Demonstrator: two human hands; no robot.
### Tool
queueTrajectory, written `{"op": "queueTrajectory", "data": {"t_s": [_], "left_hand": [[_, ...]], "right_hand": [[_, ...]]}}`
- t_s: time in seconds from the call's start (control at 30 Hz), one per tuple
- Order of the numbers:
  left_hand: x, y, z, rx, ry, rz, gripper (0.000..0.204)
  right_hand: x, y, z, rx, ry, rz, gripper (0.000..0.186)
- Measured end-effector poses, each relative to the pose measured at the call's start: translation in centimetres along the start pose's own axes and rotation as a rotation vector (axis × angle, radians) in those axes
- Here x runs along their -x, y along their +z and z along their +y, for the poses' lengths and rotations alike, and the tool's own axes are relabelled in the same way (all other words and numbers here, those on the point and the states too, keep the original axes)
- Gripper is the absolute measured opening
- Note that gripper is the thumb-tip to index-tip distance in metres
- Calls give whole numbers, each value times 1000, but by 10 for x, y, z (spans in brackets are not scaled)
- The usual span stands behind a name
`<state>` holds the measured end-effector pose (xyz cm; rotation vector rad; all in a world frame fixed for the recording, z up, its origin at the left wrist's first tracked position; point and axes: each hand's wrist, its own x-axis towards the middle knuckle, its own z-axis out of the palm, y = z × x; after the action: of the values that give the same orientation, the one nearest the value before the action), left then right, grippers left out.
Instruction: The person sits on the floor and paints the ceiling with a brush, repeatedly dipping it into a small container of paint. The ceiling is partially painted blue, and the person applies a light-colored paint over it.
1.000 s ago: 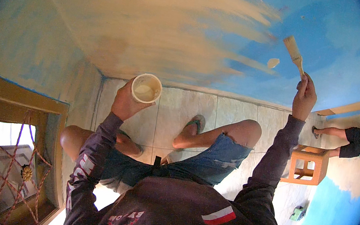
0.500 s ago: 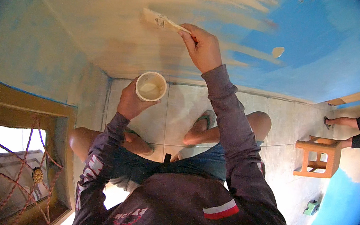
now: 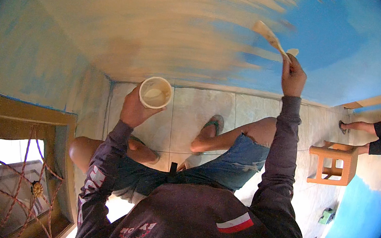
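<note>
My left hand (image 3: 134, 109) is wrapped round a white paint cup (image 3: 170, 93) with cream paint inside, held above the floor close to the wall. My right hand (image 3: 294, 76) grips the handle of a paintbrush (image 3: 273, 40), its bristles angled up and left against the wall. The wall (image 3: 178, 26) is covered with beige strokes on the left and in the middle. Bright blue paint shows on its right part. Just behind the brush handle, a small cream patch (image 3: 293, 51) stands out on the blue.
A window opening (image 3: 6, 162) with a brown frame and a net of cords is at the left. To the right are an orange plastic stool (image 3: 333, 164), another person's legs (image 3: 366, 135) and a small green object (image 3: 327, 216) on the tiled floor (image 3: 202, 99).
My right hand has swept to the right with the paintbrush, from the beige area to the edge of the blue. The cup in my left hand has barely shifted.
</note>
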<state>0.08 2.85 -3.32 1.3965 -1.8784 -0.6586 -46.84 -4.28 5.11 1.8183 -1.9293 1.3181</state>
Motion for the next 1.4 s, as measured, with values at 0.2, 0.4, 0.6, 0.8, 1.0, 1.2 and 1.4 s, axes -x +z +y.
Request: {"op": "queueTrajectory", "data": {"t_s": [0.2, 0.4, 0.6, 0.8, 1.0, 1.2, 1.4], "left_hand": [[2, -2, 0, -18, -32, 16, 75], [2, -2, 6, -59, -39, 20, 75], [-1, -3, 14, -58, 9, 4, 75], [-2, -5, 19, -80, -6, 6, 77], [0, -3, 12, -94, -21, 23, 78], [0, -1, 8, -53, -37, 13, 77], [3, -4, 5, -64, -58, 7, 76]], "right_hand": [[19, -46, 40, 147, 108, 107, 31], [54, -7, -2, -210, 147, 0, 26], [54, 79, -129, -463, -72, -230, 26], [39, 126, -155, -346, -233, -208, 24], [33, 102, -83, -263, -149, -108, 23], [37, 40, 0, -151, 100, -75, 26], [76, 3, 7, 91, 345, 87, 28]]}}
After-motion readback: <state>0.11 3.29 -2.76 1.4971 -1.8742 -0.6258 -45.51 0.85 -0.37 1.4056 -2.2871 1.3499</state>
